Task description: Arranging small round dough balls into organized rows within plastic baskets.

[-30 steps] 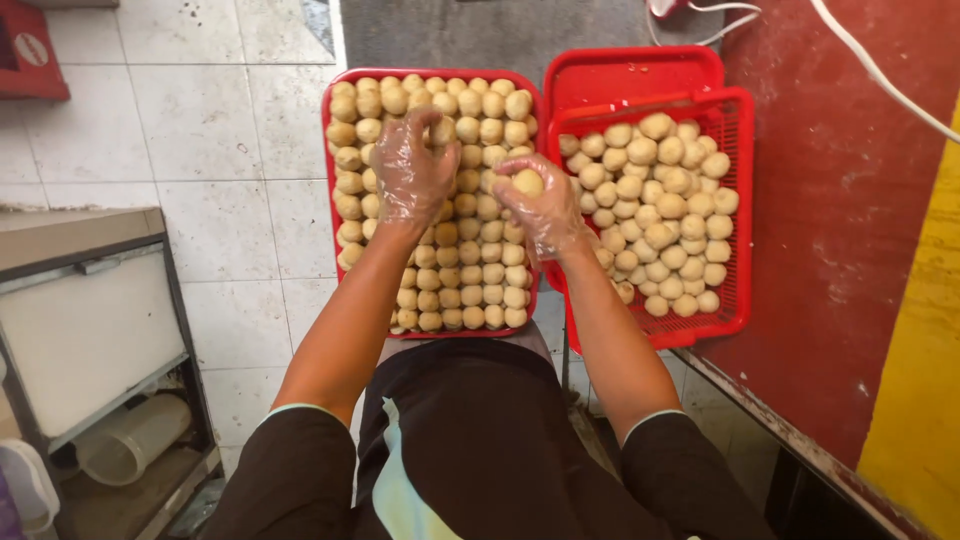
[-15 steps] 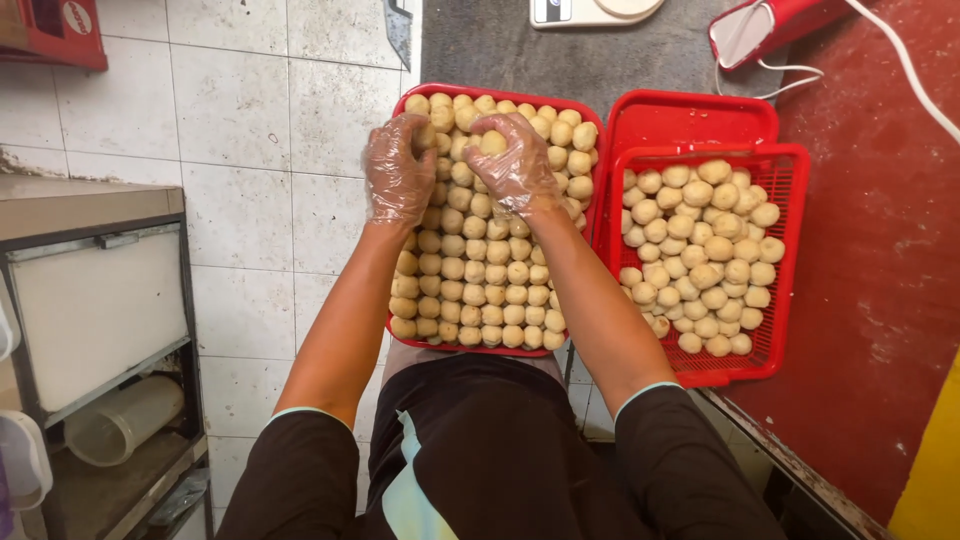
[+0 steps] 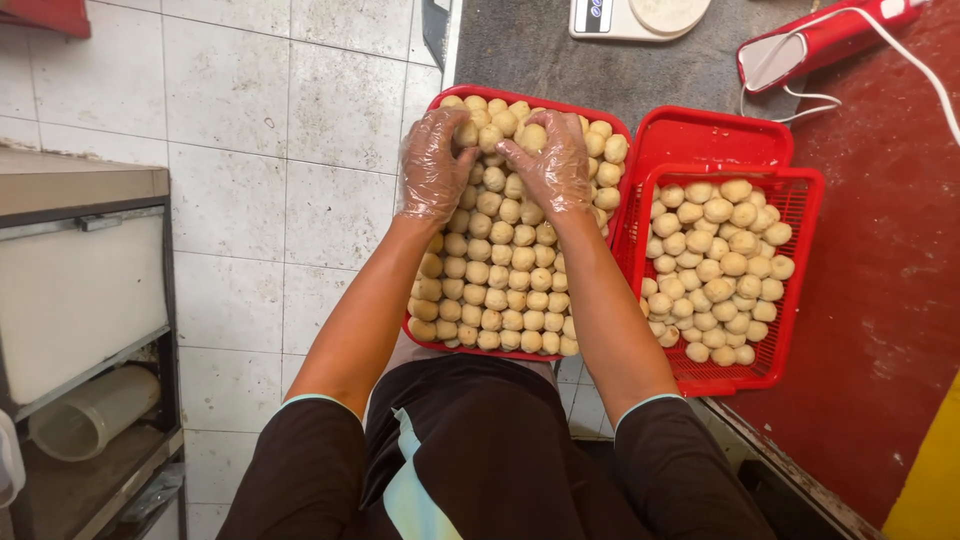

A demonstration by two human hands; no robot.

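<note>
Looking down from the head camera, a red tray [image 3: 440,345] packed with rows of pale dough balls [image 3: 495,275] sits just beyond the person's lap, and everything else is placed from it.

Both hands wear thin clear gloves and rest on the balls at the tray's far end. The left hand [image 3: 432,170] lies over the far-left rows, its fingers [image 3: 462,150] curled down on a ball there. The right hand [image 3: 552,165] is just beside it toward the tray's middle, fingers [image 3: 512,152] bent and pressing on the balls; a single ball [image 3: 533,135] shows just past its fingertips. The two sets of fingertips nearly meet. Whether either hand has a ball lifted clear of the rows cannot be told; the fingers are half closed around balls that touch their neighbours.

Right of the tray, touching its side, stands a red mesh basket [image 3: 790,300] heaped with larger, loosely piled balls [image 3: 715,265]. It sits on another red tray [image 3: 715,135] whose far part shows beyond it.

Beyond the tray, on a grey surface [image 3: 520,55], lies a white scale [image 3: 635,15], and farther right a red and white appliance [image 3: 825,40] with a white cord [image 3: 925,70]. The red surface [image 3: 890,300] extends right of the basket.

Left of the tray is tiled floor [image 3: 230,200], then a metal cabinet [image 3: 80,280] with a clear plastic jug [image 3: 90,412] lying on its lower shelf.
</note>
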